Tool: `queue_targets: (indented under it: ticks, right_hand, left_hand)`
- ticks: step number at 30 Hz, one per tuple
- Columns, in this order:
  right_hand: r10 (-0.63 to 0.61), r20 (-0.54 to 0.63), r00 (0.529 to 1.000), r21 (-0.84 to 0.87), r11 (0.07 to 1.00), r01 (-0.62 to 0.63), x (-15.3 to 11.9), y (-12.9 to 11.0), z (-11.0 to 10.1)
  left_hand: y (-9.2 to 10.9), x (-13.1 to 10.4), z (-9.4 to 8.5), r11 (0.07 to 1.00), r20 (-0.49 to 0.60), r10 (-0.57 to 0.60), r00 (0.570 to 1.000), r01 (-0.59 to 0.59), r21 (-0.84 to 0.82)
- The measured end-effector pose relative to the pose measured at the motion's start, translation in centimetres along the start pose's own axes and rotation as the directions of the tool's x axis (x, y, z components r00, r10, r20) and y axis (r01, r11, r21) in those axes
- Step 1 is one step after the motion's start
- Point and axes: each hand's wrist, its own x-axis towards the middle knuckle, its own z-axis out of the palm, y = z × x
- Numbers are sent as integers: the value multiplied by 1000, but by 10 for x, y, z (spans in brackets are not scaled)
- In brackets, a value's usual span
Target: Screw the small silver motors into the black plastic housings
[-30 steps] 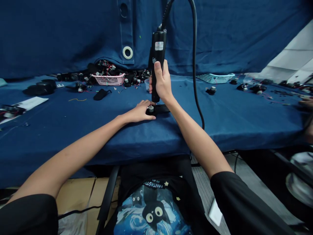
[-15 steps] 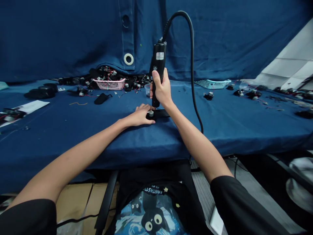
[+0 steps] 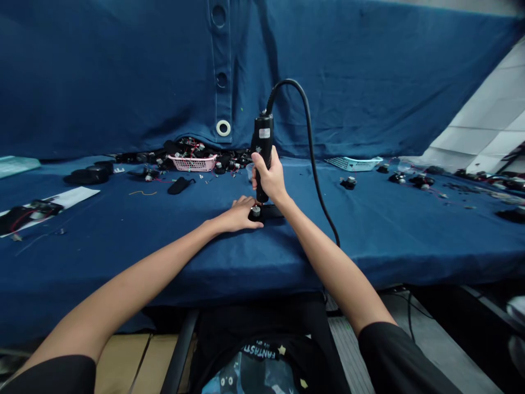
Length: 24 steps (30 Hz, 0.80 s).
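Note:
My right hand point(image 3: 269, 176) is wrapped round a black corded electric screwdriver point(image 3: 263, 137), held upright with its cord rising from the top. The tool's lower end points down at a black part with a small silver motor point(image 3: 256, 211) on the blue cloth. Around the left end of that part, my left hand point(image 3: 241, 213) is closed with thumb and fingers on either side. The black part's flat arm point(image 3: 274, 212) reaches out to the right under the tool. Whether the bit touches a screw is too small to tell.
Behind stand a pink basket point(image 3: 192, 163) heaped with wired parts and a pale blue basket point(image 3: 355, 163). A clear cup point(image 3: 250, 172) is just behind my hands. Black pieces point(image 3: 180, 185) lie left; more motor parts point(image 3: 348, 183) lie right. The cord point(image 3: 314, 158) loops down beside my right arm.
The camera view has tilted up, so the scene sits lower in the picture. Both hands keep their hold, and the screwdriver stays over the black part.

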Motion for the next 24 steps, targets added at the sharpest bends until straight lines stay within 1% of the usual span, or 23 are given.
queue_targets:
  ticks: [5, 8, 12, 14, 16, 19, 21, 24]
  right_hand:
    - [1, -9, 1000, -5, 1000, -1, -2, -2, -1]
    - [6, -11, 1000, 2, 1000, -6, -2, -4, -5]
    - [-37, -10, 999, -111, 993, 36, 0, -10, -14]
    - [-9, 27, 1000, -106, 994, 12, 1, -11, -16]
    - [23, 44, 999, -32, 999, -21, 1, -11, -13]
    - [-9, 3, 1000, 27, 1000, 9, -1, -10, -4]
    - [-30, -2, 1000, -7, 1000, 30, -2, -12, 2]
    - [-21, 25, 999, -94, 995, 23, -1, -15, 8]
  left_hand:
    - [2, 0, -1, 1000, 4, -7, 1000, 7, -5]
    - [2, -1, -2, 1000, 3, -6, 1000, 6, -9]
    - [2, -1, -3, 1000, 6, 0, 1000, 0, -17]
    - [2, -1, -3, 1000, 10, -2, 1000, 2, -21]
    - [3, -1, -3, 1000, 16, -11, 1000, 11, -23]
    - [4, -1, -3, 999, 24, -29, 999, 29, -23]
    - [4, -1, -3, 999, 27, -29, 999, 30, -21]
    - [2, -1, -2, 1000, 25, -9, 1000, 10, -18]
